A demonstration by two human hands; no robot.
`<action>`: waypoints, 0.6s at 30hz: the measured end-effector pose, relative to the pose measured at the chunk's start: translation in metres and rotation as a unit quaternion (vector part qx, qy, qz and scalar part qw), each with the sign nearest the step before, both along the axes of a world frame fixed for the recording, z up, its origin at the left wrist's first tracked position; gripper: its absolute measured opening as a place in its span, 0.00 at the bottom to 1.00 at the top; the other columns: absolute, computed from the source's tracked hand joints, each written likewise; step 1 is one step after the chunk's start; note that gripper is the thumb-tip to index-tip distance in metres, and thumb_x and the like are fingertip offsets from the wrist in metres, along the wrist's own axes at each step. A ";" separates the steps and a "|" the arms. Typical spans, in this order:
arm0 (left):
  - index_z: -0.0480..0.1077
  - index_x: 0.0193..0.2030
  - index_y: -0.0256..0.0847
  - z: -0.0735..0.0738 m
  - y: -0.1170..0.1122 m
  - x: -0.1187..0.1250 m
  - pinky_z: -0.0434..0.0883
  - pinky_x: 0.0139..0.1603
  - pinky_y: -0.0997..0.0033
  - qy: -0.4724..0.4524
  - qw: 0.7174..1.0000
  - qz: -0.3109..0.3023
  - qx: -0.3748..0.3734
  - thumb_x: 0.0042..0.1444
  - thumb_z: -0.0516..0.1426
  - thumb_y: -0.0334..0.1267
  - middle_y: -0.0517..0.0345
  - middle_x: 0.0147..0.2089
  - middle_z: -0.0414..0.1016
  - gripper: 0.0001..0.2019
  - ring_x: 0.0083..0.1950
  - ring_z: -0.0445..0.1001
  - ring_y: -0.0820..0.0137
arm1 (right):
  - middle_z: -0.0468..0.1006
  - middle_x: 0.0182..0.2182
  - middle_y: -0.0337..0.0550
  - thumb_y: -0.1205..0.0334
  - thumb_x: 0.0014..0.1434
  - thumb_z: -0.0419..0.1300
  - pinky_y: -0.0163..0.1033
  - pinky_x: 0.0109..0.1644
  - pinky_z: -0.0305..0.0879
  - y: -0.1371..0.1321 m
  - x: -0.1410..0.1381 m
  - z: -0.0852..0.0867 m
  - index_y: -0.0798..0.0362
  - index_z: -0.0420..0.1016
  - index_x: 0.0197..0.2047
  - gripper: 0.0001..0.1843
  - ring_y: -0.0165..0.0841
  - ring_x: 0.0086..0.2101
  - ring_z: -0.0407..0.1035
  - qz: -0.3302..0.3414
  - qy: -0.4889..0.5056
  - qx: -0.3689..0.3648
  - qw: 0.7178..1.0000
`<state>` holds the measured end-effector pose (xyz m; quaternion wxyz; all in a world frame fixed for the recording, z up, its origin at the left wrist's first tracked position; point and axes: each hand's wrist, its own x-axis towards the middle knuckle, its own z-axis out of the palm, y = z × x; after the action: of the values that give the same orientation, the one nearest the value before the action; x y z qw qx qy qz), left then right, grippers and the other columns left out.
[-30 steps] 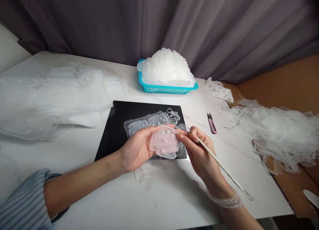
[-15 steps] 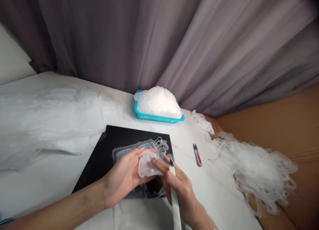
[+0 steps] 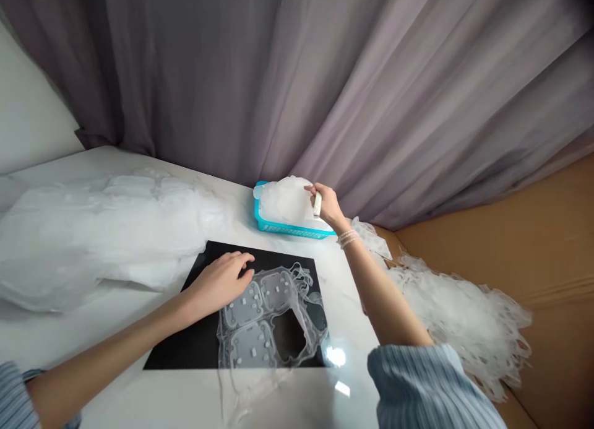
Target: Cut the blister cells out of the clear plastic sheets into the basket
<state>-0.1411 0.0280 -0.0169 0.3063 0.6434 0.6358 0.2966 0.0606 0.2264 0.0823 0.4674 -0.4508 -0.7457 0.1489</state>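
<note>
Right hand [image 3: 327,206] closes around a pale slender tool [image 3: 317,203], resting against a white heap of plastic pieces [image 3: 283,200] in a teal basket [image 3: 288,229] at upper center. Left hand [image 3: 218,283] lies open on a black mat [image 3: 171,355], just beside a clear molded plastic sheet [image 3: 248,348].

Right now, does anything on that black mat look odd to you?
Yes: the clear plastic sheet lying on the black mat has a ragged, roughly square hole on its right side. The mat shows through it, and loose strips trail from the sheet's edges, so it looks cut or torn.
</note>
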 end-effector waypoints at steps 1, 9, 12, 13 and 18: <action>0.73 0.52 0.42 -0.001 -0.001 0.000 0.65 0.58 0.55 0.027 1.000 -0.005 0.006 0.57 0.52 0.44 0.46 0.50 0.77 0.19 0.55 0.72 0.52 | 0.74 0.29 0.42 0.62 0.53 0.53 0.37 0.39 0.63 -0.003 0.001 -0.003 0.49 0.55 0.24 0.10 0.36 0.35 0.69 0.011 -0.016 -0.011 1.000; 0.72 0.49 0.38 0.001 -0.011 0.008 0.67 0.51 0.55 0.164 0.985 -0.046 0.020 0.59 0.52 0.39 0.42 0.49 0.75 0.15 0.54 0.70 0.51 | 0.78 0.27 0.43 0.57 0.54 0.59 0.39 0.33 0.63 -0.119 0.091 -0.064 0.48 0.55 0.26 0.14 0.38 0.29 0.73 0.040 -0.176 -0.140 0.974; 0.70 0.50 0.35 -0.003 -0.016 0.016 0.65 0.51 0.52 0.198 0.979 -0.052 0.020 0.59 0.52 0.37 0.38 0.49 0.74 0.14 0.55 0.68 0.48 | 0.79 0.30 0.41 0.57 0.53 0.61 0.39 0.33 0.63 -0.159 0.104 -0.094 0.48 0.58 0.28 0.13 0.35 0.28 0.70 0.062 -0.223 -0.183 0.955; 0.70 0.50 0.34 -0.004 -0.017 0.018 0.65 0.51 0.52 0.206 0.977 -0.052 0.018 0.60 0.52 0.37 0.37 0.49 0.73 0.14 0.55 0.67 0.48 | 0.78 0.30 0.40 0.58 0.54 0.61 0.38 0.33 0.63 -0.167 0.104 -0.102 0.48 0.57 0.29 0.13 0.35 0.28 0.69 0.066 -0.231 -0.188 0.952; 0.69 0.41 0.38 -0.008 -0.018 0.018 0.66 0.47 0.58 0.218 0.974 -0.063 0.002 0.60 0.51 0.36 0.43 0.46 0.73 0.08 0.52 0.70 0.52 | 0.70 0.23 0.35 0.61 0.57 0.55 0.36 0.30 0.57 -0.164 0.105 -0.110 0.48 0.53 0.28 0.12 0.31 0.24 0.61 0.048 -0.233 -0.168 0.957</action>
<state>-0.1229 0.0102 -0.0246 0.1770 0.7321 0.6448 0.1302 0.1658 0.0627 -0.0282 0.1905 -0.5085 -0.8190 0.1853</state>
